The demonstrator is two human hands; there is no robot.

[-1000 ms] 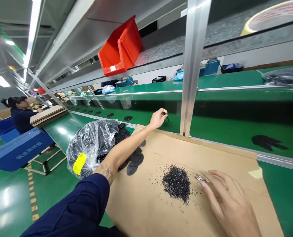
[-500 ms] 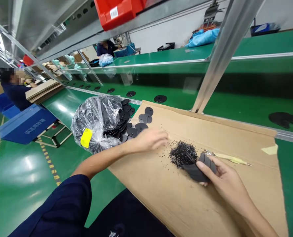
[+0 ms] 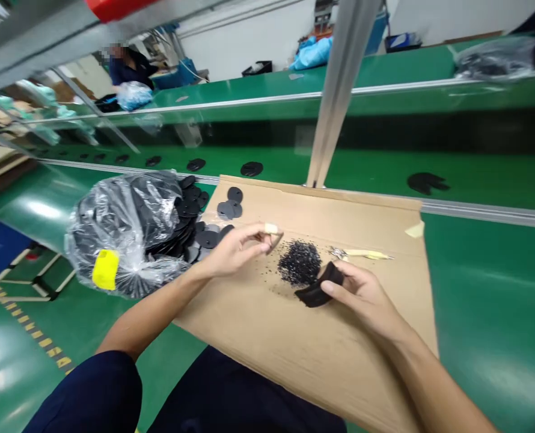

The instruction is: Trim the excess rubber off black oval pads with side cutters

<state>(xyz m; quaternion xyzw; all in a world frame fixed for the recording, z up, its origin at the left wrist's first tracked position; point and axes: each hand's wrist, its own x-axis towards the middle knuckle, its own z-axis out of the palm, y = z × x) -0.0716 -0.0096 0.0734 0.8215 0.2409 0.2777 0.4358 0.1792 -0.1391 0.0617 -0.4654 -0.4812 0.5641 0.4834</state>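
My right hand (image 3: 362, 294) grips a curved black piece (image 3: 320, 287) between thumb and fingers, at the near right edge of a heap of tiny black bits (image 3: 300, 263). To the left of the heap, my left hand (image 3: 244, 248) is raised above the cardboard. Its thumb and fingers are drawn together in a pinch, and what may be between the tips is too small to make out. Pale tape wraps one of its fingertips. A pair of small pliers or snips with yellow handles (image 3: 362, 254) lies beyond my right hand.
Beside the cardboard sheet (image 3: 267, 337) sits a clear plastic bag of black discs (image 3: 123, 222), with loose discs (image 3: 208, 239) spilling out. Black pieces (image 3: 252, 169) rest in a row along the green belt (image 3: 285, 144). A metal post (image 3: 339, 90) rises behind. Another person (image 3: 130, 66) sits farther back.
The view has swung right. My left hand has come slightly nearer the heap, its fingers now pinched. The black piece in my right hand has been turned.
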